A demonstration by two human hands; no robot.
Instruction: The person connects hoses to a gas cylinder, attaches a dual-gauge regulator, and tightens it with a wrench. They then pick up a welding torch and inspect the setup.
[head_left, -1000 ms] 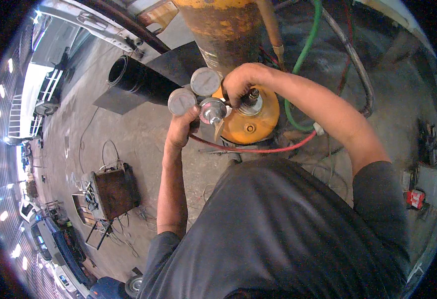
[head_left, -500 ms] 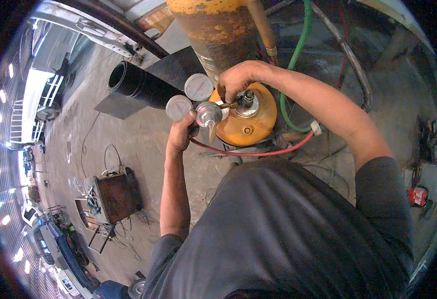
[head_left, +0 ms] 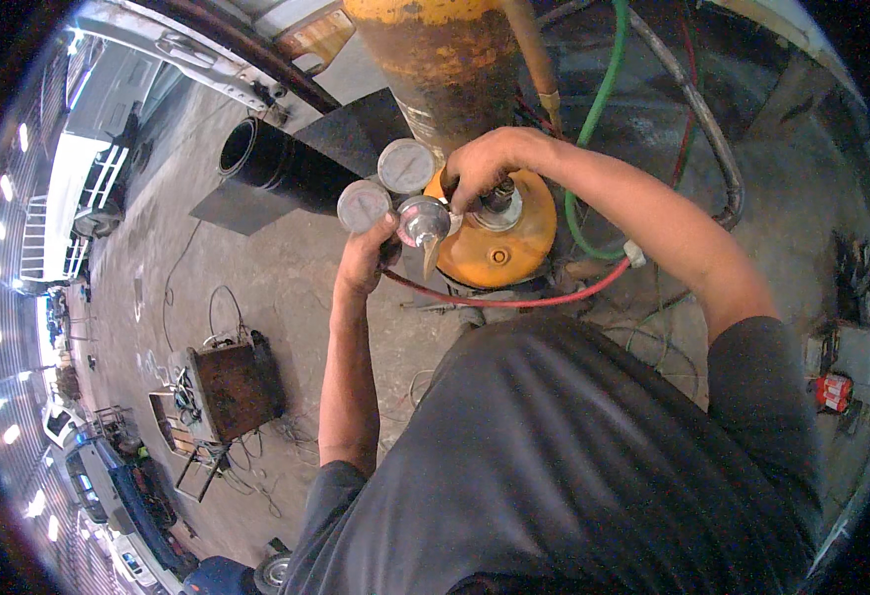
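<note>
Orange, scuffed and rust-streaked, the gas cylinder stands just ahead of my chest, seen from above, its valve at the middle of the rounded top. My right hand reaches over from the right with the arm stretched out, fingers curled down and closed around that valve. My left hand comes straight up from below, forearm nearly vertical, gripping the regulator from underneath, fingers wrapped about its body. I count two round gauges, one lower left and one upper, both with pale dials, plus a silvery knob facing me with a brass-coloured tip below it. Hoses: one red hose curving under the cylinder, one green hose running up beside it. A second, taller yellow cylinder rises behind. To the left lie a black pipe and a rusty box on a stand.
</note>
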